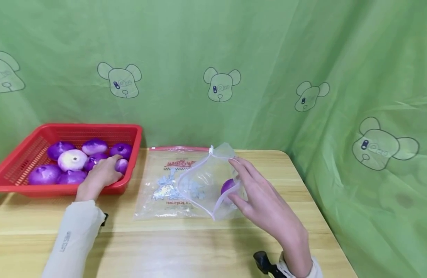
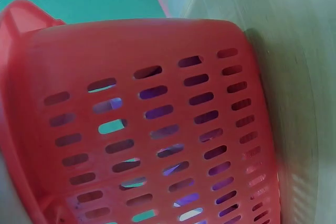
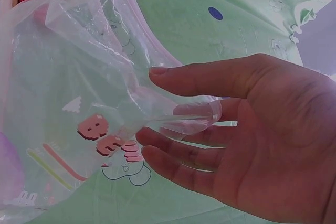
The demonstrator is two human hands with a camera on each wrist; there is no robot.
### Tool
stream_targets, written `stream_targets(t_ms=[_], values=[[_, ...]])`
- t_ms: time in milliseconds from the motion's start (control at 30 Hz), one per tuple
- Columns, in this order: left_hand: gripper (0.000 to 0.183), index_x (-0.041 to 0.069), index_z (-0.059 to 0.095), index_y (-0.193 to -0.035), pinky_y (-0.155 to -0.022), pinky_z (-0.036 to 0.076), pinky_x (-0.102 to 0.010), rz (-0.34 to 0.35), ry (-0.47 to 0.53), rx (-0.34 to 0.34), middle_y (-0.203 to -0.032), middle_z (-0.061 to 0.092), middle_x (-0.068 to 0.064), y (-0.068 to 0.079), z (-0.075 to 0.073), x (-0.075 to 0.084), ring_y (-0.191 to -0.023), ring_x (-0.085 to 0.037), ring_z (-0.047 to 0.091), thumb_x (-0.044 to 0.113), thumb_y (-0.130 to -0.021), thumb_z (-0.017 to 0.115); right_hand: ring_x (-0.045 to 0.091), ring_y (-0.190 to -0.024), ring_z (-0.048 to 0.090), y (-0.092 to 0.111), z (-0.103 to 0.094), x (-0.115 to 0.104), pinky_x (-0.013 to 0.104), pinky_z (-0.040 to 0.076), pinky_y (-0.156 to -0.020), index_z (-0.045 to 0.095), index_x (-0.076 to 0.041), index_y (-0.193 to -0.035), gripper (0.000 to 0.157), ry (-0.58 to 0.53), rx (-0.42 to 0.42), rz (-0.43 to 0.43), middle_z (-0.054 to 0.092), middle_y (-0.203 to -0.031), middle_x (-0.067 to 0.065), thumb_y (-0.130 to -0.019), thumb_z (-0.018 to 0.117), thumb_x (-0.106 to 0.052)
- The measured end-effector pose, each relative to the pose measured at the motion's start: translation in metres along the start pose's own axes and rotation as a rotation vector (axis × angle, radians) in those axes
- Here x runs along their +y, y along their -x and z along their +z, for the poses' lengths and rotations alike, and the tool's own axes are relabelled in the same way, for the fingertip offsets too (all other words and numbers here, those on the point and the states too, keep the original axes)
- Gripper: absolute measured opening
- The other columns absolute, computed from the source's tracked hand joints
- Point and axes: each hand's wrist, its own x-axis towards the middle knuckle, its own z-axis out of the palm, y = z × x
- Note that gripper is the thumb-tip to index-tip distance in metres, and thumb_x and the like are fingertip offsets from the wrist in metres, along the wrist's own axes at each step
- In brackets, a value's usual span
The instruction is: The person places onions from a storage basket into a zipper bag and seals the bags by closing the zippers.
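My left hand [image 1: 100, 173] reaches over the near right side of the red basket [image 1: 137, 150] and grips a small purple onion [image 1: 121, 166] between fingers and thumb. Several more purple onions [image 1: 44, 174] lie in the basket, along with a whitish one [image 1: 72, 159]. My right hand [image 1: 265, 204], thumb and fingers spread and nearly straight, touches the rim of a clear zip bag [image 1: 203, 177] and keeps its mouth wide. Inside that bag sits one purple onion [image 1: 228, 186], partly behind the plastic. In the right wrist view, the lilac rim [image 3: 144, 30] runs by the thumb.
A flat clear bag [image 1: 144, 193] with a red zip and mirrored red lettering lies on the wooden table [image 1: 158, 251], overlapped by the raised bag. Green curtain [image 1: 175, 38] with bear drawings hangs behind and at the right. The basket's slotted wall [image 2: 131, 51] fills the left wrist view.
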Motion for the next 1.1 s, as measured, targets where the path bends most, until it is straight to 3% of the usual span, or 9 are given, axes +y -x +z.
stream_targets(t_ms=[233,333,467,667,800,1100], values=[[0.072,-0.012,0.030,-0.147,-0.092,0.039,-0.074,-0.029,0.013,0.004,-0.132,0.044,-0.044,0.001,0.001,-0.001,-0.120,-0.060,0.045,0.014,-0.087,0.062,0.028,-0.138,0.043,-0.001,0.001,-0.001,0.045,0.041,-0.109,0.031,-0.007,-0.155,0.079,-0.004,-0.014,-0.002,0.032,-0.158,0.010,-0.090,0.075,-0.020],[0.075,-0.017,0.025,-0.142,-0.088,0.043,-0.070,-0.041,0.037,0.038,-0.123,0.049,-0.044,0.001,0.002,-0.001,-0.112,-0.058,0.051,0.017,-0.087,0.064,0.028,-0.137,0.044,0.000,0.001,-0.001,0.046,0.041,-0.109,0.031,-0.007,-0.154,0.079,-0.003,-0.015,0.001,0.033,-0.158,0.010,-0.090,0.075,-0.020],[0.060,-0.014,0.035,-0.125,-0.077,0.047,-0.064,-0.020,0.055,0.146,-0.104,0.056,-0.037,0.001,0.004,0.000,-0.095,-0.052,0.057,0.019,-0.087,0.068,0.028,-0.138,0.043,0.000,0.002,0.000,0.045,0.040,-0.110,0.032,-0.006,-0.154,0.078,0.000,-0.012,-0.001,0.033,-0.158,0.011,-0.090,0.075,-0.021],[0.055,-0.012,0.052,-0.126,-0.084,0.045,-0.067,0.050,0.064,0.355,-0.116,0.055,-0.036,0.006,0.008,0.005,-0.105,-0.056,0.054,0.018,-0.086,0.075,0.027,-0.138,0.043,0.000,0.004,0.000,0.045,0.040,-0.110,0.032,-0.006,-0.154,0.078,0.005,-0.021,-0.009,0.035,-0.157,0.011,-0.090,0.075,-0.020],[0.054,-0.011,0.057,-0.126,-0.084,0.044,-0.067,0.074,0.063,0.468,-0.115,0.055,-0.033,0.012,0.008,0.009,-0.106,-0.055,0.054,0.017,-0.084,0.077,0.028,-0.138,0.043,-0.001,0.004,0.000,0.045,0.039,-0.111,0.032,-0.006,-0.154,0.079,0.003,-0.021,-0.011,0.035,-0.157,0.013,-0.089,0.076,-0.019],[0.056,-0.009,0.053,-0.131,-0.090,0.043,-0.066,0.089,0.122,0.584,-0.123,0.057,-0.032,0.026,0.008,0.020,-0.111,-0.052,0.054,0.016,-0.086,0.076,0.027,-0.138,0.043,-0.002,0.004,0.001,0.045,0.039,-0.111,0.032,-0.005,-0.153,0.079,0.014,-0.019,-0.020,0.035,-0.157,0.012,-0.089,0.076,-0.019]])
